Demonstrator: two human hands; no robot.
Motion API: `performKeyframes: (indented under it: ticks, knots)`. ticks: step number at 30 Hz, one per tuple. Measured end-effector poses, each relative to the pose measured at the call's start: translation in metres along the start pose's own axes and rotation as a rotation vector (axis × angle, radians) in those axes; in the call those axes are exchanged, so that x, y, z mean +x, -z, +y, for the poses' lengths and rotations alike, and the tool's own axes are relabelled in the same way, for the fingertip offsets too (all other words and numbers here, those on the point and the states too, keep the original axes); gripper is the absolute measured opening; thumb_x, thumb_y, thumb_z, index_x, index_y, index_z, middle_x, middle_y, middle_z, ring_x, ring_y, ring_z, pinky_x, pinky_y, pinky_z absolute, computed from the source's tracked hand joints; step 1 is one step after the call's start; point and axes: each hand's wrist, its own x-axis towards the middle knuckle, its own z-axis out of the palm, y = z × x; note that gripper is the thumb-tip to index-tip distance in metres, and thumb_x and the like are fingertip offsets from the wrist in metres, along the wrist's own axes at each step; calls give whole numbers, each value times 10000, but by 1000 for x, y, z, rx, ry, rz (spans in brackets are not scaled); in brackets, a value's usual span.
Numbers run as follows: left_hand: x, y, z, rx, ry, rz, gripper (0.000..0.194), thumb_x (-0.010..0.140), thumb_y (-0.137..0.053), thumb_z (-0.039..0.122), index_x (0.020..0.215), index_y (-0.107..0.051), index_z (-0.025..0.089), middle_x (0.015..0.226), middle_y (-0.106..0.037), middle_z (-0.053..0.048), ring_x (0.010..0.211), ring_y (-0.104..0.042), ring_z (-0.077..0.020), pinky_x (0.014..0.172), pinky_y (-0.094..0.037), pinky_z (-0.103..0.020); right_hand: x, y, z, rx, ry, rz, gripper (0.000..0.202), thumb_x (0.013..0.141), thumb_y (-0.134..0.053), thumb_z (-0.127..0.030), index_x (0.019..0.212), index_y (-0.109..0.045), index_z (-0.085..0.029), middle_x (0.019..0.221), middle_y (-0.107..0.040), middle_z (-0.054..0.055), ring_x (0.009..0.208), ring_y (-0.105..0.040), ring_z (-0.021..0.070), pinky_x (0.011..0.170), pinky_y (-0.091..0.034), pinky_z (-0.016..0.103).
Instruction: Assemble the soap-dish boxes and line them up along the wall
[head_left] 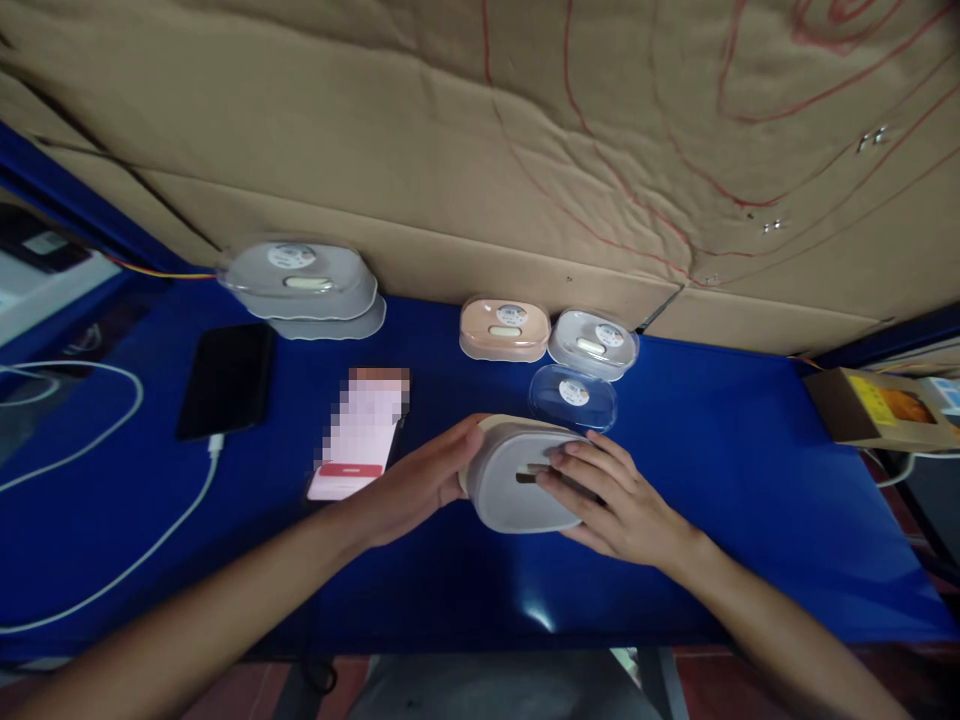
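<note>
I hold a grey rounded plastic box (510, 505) above the blue table, tilted so its face with a dark oblong slot points toward me. My left hand (450, 460) grips the box's left side, thumb along the upper edge. Across the face and right side lie the fingers of my right hand (619, 500), partly covering the slot. A cream rim shows at the far edge of the box. Just behind it, a clear plastic lid (559, 412) with a round white sticker rests on the table.
At the back stand a peach box (491, 345), a grey box (574, 350) and larger stacked grey boxes (322, 300). Left on the blue table (720, 460) lie a lit phone (367, 430) and a dark phone (229, 380) with a white cable (199, 510). A cardboard box (832, 405) sits right.
</note>
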Motion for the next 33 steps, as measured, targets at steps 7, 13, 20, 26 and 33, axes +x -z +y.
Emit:
performKeyframes:
  ticks: [7,13,20,26,33]
  knots:
    - [-2,-4,-2,187,-89,-56,619,861,-900,503,1390,-669,280,1413,-718,-93,1303,-637,-309,1041,-491,-392,1,-6,-2,22,-20,-26,414,1082,-580,-242,1491,-641,-225,1390,-722,84,1426,-555,247,1367,-286,484]
    - [-3,-7,-2,148,-67,42,486,894,-867,512,1304,-753,279,1212,-783,-48,1090,-692,-224,898,-521,-291,-6,-10,2,64,-40,-47,540,1082,-616,-345,1597,-535,-202,1505,-642,141,1528,-482,305,1334,-353,529]
    - [3,1,8,-206,-93,290,349,934,-821,462,1193,-821,229,1105,-827,-50,1040,-729,-220,828,-606,-251,-13,-13,23,-4,-373,-94,946,1020,-694,-551,1760,-157,-310,1718,-430,192,1630,-357,414,1304,-304,707]
    - [10,4,18,-336,-183,478,205,1046,-665,346,1071,-832,230,1052,-835,-29,999,-754,-209,761,-637,-247,-22,-21,45,16,-630,-146,689,1073,-610,-522,1684,-385,-295,1667,-503,177,1561,-461,409,1237,-424,689]
    - [9,1,9,-240,-51,405,280,1086,-624,389,1200,-802,206,1168,-819,-66,1034,-733,-206,779,-621,-263,-19,-11,40,213,-734,68,476,1118,-534,-466,1559,-542,-287,1516,-663,123,1412,-628,321,1190,-527,570]
